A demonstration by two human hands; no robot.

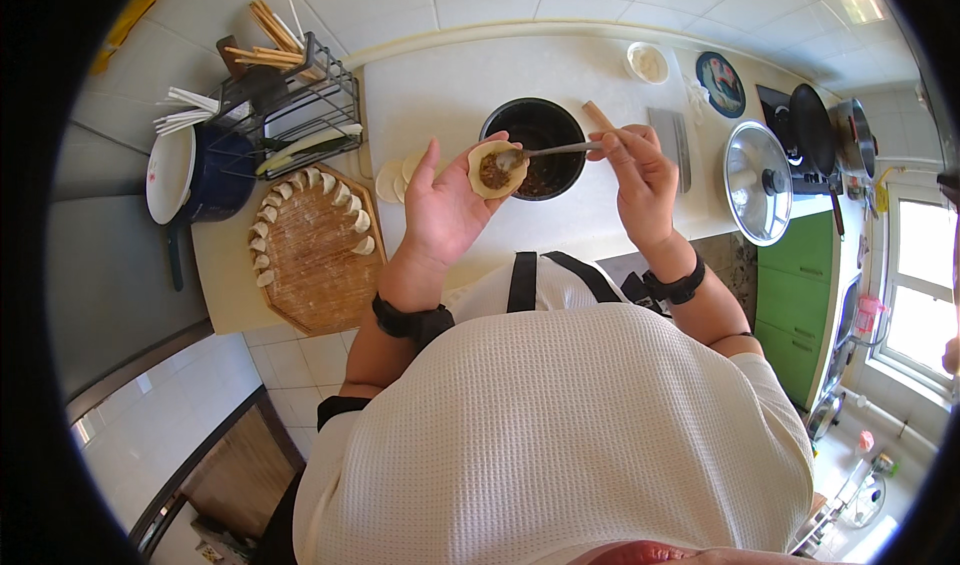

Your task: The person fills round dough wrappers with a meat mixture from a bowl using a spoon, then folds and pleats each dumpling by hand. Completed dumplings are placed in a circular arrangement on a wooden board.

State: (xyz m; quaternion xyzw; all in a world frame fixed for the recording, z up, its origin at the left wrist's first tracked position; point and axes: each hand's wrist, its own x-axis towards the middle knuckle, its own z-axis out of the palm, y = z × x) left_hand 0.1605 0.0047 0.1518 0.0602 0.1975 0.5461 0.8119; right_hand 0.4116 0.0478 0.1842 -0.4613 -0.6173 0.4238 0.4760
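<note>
On the palm and fingers of my left hand (450, 216) lies a round dough wrapper (516, 184) with brown minced filling (493, 171) in its middle. My right hand (639, 178) grips the handle of a metal spoon (562, 148), whose bowl touches the filling. Behind and between the hands stands a black pot (555, 114) with some filling at its bottom. Several flat dough wrappers (390, 181) lie on the white board, left of my left hand. Further left, folded dumplings (328, 182) line the rim of an octagonal wooden tray (319, 265).
A rolling pin's wooden end (596, 114) shows behind my right hand, beside a metal cleaver blade (679, 145). A white bowl (646, 63) stands at the back. Right are a glass lid (757, 182) and a black pan (812, 129); left, a wire rack (322, 107) and blue pot (225, 175).
</note>
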